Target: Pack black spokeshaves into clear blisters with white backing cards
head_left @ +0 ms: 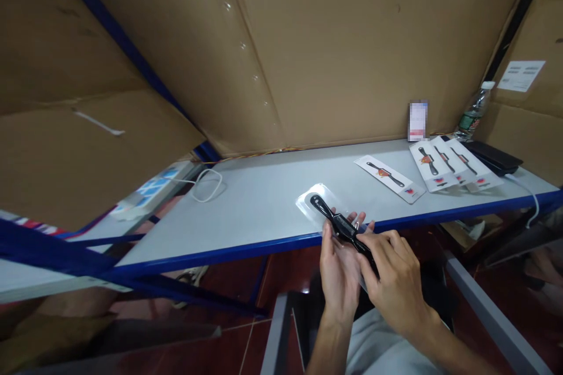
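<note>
A black two-handled tool [344, 227] lies in a clear plastic blister [308, 204], slanting over the table's front edge. My left hand [341, 272] is under it, palm up, with fingers curled round the blister's sides. My right hand [391, 272] grips the tool's lower right end, thumb and fingers closed on it. Up and to the right, a printed card [389, 179] picturing a similar tool lies on the grey table [259, 199]. Several more such cards [433, 167] overlap at the right.
A phone [417, 121] leans on the cardboard wall, with a water bottle [474, 112] beside it. A black flat case [495, 157] with a white cable is at the right end. Another white cable [208, 186] loops at the back left.
</note>
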Demonstrator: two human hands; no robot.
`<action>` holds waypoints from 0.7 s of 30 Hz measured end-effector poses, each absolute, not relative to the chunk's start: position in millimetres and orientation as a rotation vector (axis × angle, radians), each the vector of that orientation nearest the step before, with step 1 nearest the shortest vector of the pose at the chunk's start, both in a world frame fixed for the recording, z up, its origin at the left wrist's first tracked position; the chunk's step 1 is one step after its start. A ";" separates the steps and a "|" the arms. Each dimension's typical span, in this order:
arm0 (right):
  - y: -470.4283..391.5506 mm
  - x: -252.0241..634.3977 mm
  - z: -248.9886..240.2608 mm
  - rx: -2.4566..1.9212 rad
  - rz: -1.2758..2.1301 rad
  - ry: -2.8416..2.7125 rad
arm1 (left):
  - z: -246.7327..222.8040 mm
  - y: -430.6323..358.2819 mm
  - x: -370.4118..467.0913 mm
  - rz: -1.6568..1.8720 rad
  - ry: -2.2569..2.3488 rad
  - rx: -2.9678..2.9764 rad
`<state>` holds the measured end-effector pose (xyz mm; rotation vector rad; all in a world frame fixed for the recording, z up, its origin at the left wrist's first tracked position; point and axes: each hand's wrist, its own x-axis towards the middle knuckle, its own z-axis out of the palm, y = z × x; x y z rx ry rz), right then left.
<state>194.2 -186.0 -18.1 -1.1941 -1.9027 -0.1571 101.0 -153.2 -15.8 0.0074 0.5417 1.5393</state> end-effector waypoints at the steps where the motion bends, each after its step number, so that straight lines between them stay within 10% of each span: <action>1: -186.7 194.5 -17.3 -1.211 -0.153 -1.917 | -16.2 -152.9 100.2 1.542 0.544 0.016; 11: -188.9 206.8 -16.3 -1.573 -0.184 -2.098 | -21.2 -150.1 102.1 1.668 0.588 0.206; 21: -181.7 239.7 2.6 -1.370 0.806 -1.853 | -21.8 -147.4 105.9 1.676 0.580 0.247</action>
